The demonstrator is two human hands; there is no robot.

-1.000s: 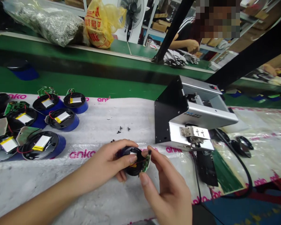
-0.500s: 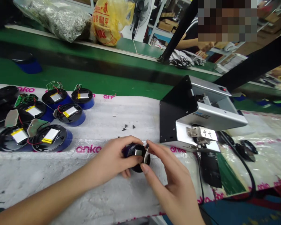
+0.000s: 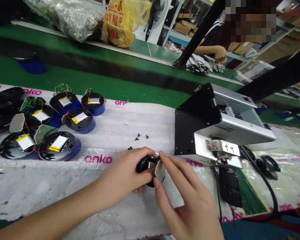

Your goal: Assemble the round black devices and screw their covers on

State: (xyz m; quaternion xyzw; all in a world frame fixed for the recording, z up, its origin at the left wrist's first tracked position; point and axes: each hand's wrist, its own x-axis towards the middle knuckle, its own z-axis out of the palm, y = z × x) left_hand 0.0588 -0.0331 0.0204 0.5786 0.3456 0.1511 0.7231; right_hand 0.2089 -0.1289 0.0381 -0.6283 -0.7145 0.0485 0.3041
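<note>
My left hand (image 3: 132,171) is closed around a round black-and-blue housing (image 3: 143,164), its thumb reaching over the open top. A silvery battery (image 3: 152,164) shows inside, partly hidden by that thumb. Between thumb and fingertips my right hand (image 3: 185,190) pinches a pale circuit board (image 3: 160,170) by its edges, tilted up at the housing's right side. A few tiny black parts (image 3: 139,136) lie on the white sheet just beyond my hands.
Several blue housings (image 3: 81,120) with batteries and wired boards stand at the left. A silver-and-black machine (image 3: 215,123) is on the right, with a black cable (image 3: 267,186) beside it. Across the green bench (image 3: 72,75) a person's hand (image 3: 220,54) is over a pile of pieces.
The circuit board has turned so more of its flat face shows. Both hands still hold their things. The whole view has shifted slightly, and the other person's hand has moved.
</note>
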